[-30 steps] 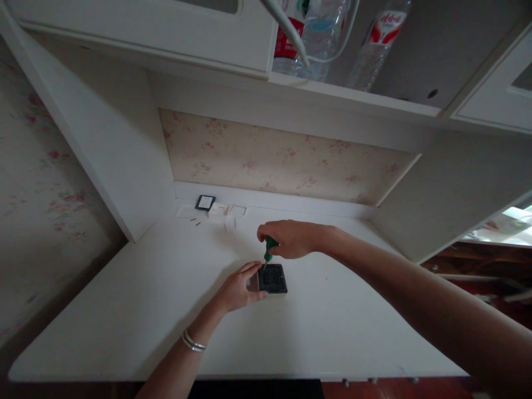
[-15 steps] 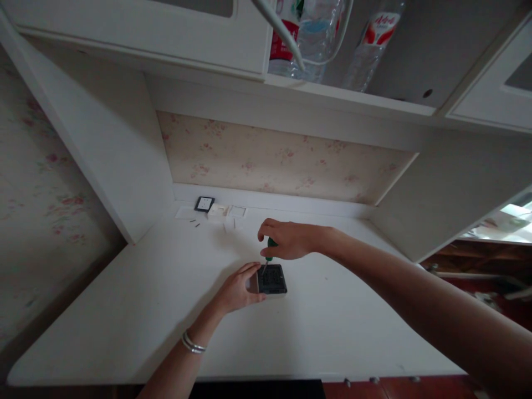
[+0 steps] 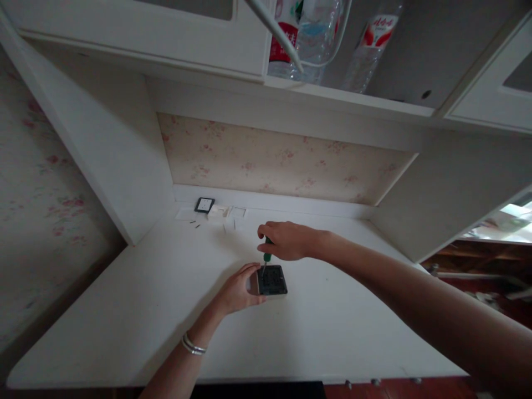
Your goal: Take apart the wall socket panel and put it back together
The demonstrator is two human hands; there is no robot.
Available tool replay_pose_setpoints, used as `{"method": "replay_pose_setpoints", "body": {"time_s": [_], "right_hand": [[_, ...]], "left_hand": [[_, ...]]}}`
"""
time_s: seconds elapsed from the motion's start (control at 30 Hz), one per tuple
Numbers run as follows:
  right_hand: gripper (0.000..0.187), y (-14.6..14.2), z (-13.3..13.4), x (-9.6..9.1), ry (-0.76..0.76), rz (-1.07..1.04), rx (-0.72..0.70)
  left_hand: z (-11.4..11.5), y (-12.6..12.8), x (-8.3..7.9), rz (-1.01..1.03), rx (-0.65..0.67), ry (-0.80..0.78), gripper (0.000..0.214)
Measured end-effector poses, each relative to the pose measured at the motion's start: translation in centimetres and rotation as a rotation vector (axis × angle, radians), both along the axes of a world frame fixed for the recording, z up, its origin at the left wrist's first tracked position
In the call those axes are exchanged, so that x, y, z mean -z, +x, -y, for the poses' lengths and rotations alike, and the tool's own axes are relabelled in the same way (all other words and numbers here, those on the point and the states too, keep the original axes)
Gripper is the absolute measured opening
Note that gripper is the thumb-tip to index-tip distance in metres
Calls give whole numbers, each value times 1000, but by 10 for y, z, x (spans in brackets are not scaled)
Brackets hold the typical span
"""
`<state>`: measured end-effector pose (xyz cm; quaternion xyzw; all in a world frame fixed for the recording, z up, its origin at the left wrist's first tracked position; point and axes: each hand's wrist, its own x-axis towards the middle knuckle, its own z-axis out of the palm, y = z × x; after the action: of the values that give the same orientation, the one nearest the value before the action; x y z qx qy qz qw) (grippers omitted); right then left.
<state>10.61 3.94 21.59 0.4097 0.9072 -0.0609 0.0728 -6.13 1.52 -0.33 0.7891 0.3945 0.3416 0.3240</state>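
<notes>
R hand (image 3: 286,239): fingers curled round the green screwdriver (image 3: 267,257), holding it by the handle.
L hand (image 3: 236,288): thumb & fingers spread like a C, pinching the black square (image 3: 275,281) at its L end; fingers at the far corner, thumb at the near one. I see a gap b/w palm and square.
Screwdriver: long & thin, nearly straight up, tip down, top tipped a bit to the R.
Tip spot: on or just over the L part of the square, near the L fingertips. I'd say this matters most. Can't tell f/ here if it sits in a hole.
Black square: lies on the white table (image 3: 353,327), R of the L hand, under the R hand & a bit nearer the person. Abt as wide as long, so no real long way.
Nearer hand: L, b/c it touches the square; R gets there thru the screwdriver.
L wrist: shiny bangles (image 3: 193,344).
Back of table, L side: white plate w/ black edge (image 3: 204,205), small white pcs (image 3: 218,211) next to it, tiny dark sticks (image 3: 192,222) in front.
Up top: plastic bottles (image 3: 376,39).
</notes>
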Motion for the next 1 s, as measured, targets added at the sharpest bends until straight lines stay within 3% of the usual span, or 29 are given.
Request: {"method": "replay_pose_setpoints", "body": {"time_s": [0.1,0.17,0.23,0.37,0.47,0.53,0.63,0.7,0.77,0.9,1.0], "right_hand": [[39,2,-1,0,-74,-35,-82],[30,2,-1,0,-18,22,-40],[33,2,0,0,34,40,19],[41,3,2,0,-62,-13,-68],[31,3,3,0,15,60,-12],[37,3,4,0,16,38,-4],[40,4,5,0,-57,11,-83],[33,5,6,1,8,73,-31],[37,6,6,1,66,98,38],[45,8,6,2,-41,7,-60],[33,7,8,1,60,89,4]], "left_hand": [[1,0,-1,22,-11,-37,80],[1,1,1,35,-13,-75,84],[0,1,4,49,-14,-100,87],[0,1,10,60,-17,-109,93],[-1,1,13,37,-22,-105,98],[-1,1,15,21,-34,-98,99],[-2,2,15,11,-53,-81,98],[-2,3,13,7,-49,-52,95],[-2,3,10,-3,-35,-16,90],[-2,2,6,-38,-2,21,81],[-3,1,7,-52,-6,32,82]]}}
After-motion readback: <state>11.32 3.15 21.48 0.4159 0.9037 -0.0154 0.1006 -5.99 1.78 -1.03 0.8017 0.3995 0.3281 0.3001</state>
